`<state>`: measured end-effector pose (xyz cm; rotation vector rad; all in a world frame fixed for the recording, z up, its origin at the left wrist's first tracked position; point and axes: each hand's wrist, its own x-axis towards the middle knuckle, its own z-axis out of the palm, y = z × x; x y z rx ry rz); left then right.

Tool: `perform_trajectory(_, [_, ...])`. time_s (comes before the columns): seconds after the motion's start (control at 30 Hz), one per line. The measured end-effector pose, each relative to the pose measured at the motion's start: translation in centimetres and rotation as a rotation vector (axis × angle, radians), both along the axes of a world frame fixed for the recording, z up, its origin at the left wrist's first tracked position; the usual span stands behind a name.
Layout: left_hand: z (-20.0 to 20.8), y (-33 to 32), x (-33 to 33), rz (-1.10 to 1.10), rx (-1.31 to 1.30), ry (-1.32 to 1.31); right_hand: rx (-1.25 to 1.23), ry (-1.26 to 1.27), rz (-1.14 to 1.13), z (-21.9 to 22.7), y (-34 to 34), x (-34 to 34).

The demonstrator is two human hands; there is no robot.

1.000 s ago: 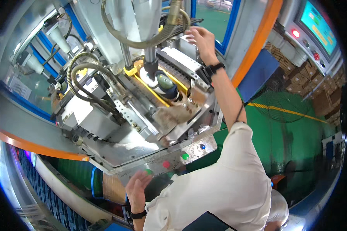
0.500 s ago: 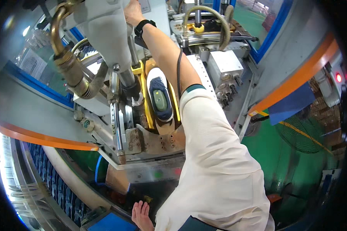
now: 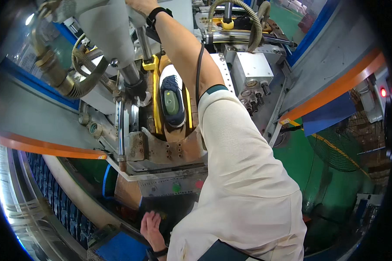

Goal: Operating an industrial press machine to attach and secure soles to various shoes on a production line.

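A navy sneaker with a white toe and sole sits in the machine, toe pointing away from me. A green oval piece fills its opening. Yellow side bars run along both sides of it. Over the shoe's right side stretches my right arm, and my right hand is at the top edge beside the machine's white head; its fingers are cut off or hidden. Low in the view, my left hand has its fingers extended and holds nothing, below the button panel.
Metal hoses and a piston rod are left of the shoe. A block with gauges stands to the right. Orange-edged guards flank the opening. A blue surface is at the lower left, a wire-cage fan at right.
The machine and shoe have shifted slightly left in view. My left hand has come further into sight, showing its wrist. My right arm still reaches to the top edge.
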<state>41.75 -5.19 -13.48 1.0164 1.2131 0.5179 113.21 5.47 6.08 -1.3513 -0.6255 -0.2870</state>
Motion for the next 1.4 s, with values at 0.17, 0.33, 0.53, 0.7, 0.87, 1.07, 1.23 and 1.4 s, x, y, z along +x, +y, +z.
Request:
perform_trajectory(0.17, [1.5, 1.6, 8.4, -0.411, 0.171, -0.129, -0.464, -0.026, -0.102, -2.5, -5.0, 1.1])
perform_trajectory(0.33, [2.1, 2.6, 19.7, -0.723, 0.376, -0.278, -0.330, -0.011, 0.210, -6.4, -17.3, -11.9])
perform_trajectory(0.53, [-3.4, 6.0, 36.4, -0.730, 0.778, -0.132, -0.401, 0.156, 0.462, -8.8, -34.3, -23.2])
perform_trajectory(0.7, [-6.6, 5.5, 44.0, -0.633, 1.087, 0.359, -0.209, 0.583, 0.216, -13.5, -46.2, -29.4])
perform_trajectory(0.87, [-7.3, 3.7, 45.1, -0.633, 1.103, 0.389, 0.020, 0.859, -0.054, -20.2, -51.2, -36.8])
perform_trajectory(1.07, [-3.7, 3.8, 47.0, -0.659, 1.216, 0.396, 0.196, 1.016, 0.085, -24.4, -45.9, -41.2])
perform_trajectory(1.23, [4.5, 2.9, 48.5, -0.879, 1.254, 0.564, 0.332, 0.952, 0.284, -24.1, -37.5, -38.4])
perform_trajectory(1.4, [9.3, 2.9, 46.3, -0.968, 1.329, 0.649, 0.357, 1.184, 0.465, -22.5, -28.2, -35.2])
